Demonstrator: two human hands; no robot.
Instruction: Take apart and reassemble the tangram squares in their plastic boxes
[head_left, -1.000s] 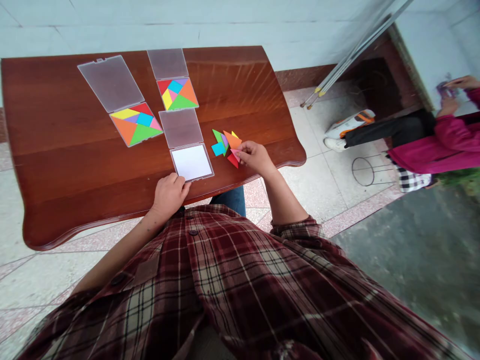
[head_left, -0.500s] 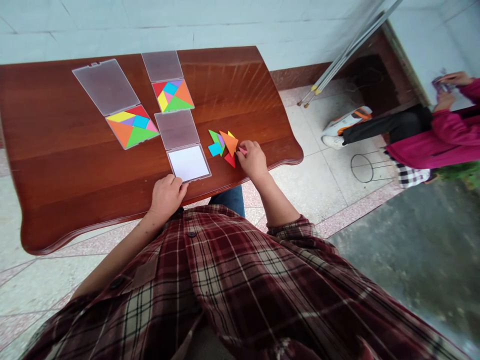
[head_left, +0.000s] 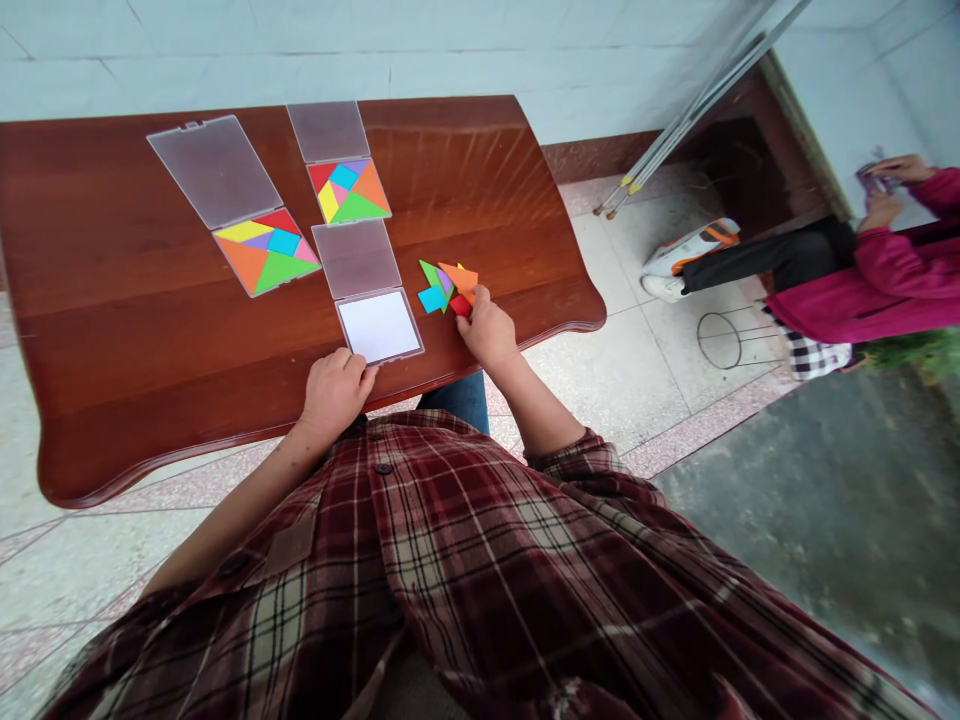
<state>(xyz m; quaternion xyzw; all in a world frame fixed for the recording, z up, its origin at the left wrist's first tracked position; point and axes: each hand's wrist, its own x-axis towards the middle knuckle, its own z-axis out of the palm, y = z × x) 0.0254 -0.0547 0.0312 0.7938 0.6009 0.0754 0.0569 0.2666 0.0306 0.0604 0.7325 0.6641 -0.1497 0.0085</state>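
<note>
My left hand (head_left: 334, 392) is closed at the near left corner of an open clear plastic tangram case (head_left: 354, 260), with its thumb along the front edge. White paper (head_left: 381, 327) lines the base of this case. Right of it is a small overlapping heap of tangram pieces: a blue square (head_left: 432, 299), a green triangle (head_left: 428, 270), a purple piece (head_left: 445, 281), an orange triangle (head_left: 457, 275) and a red piece (head_left: 460, 306). My right hand (head_left: 489, 332) is over the heap's right side, fingers bent together at the orange and red pieces. What its fingertips grip is hidden.
Two open cases with filled tangrams, a left one (head_left: 268, 252) and a back one (head_left: 349, 190), lie on the brown wooden table (head_left: 135, 330). Crutches (head_left: 675, 130) lean at the wall. A person in a magenta top (head_left: 892, 270) sits at the right.
My right hand has moved slightly left and down onto the heap. The pink piece seen at its fingertips is now out of sight. My left hand stays at the case corner.
</note>
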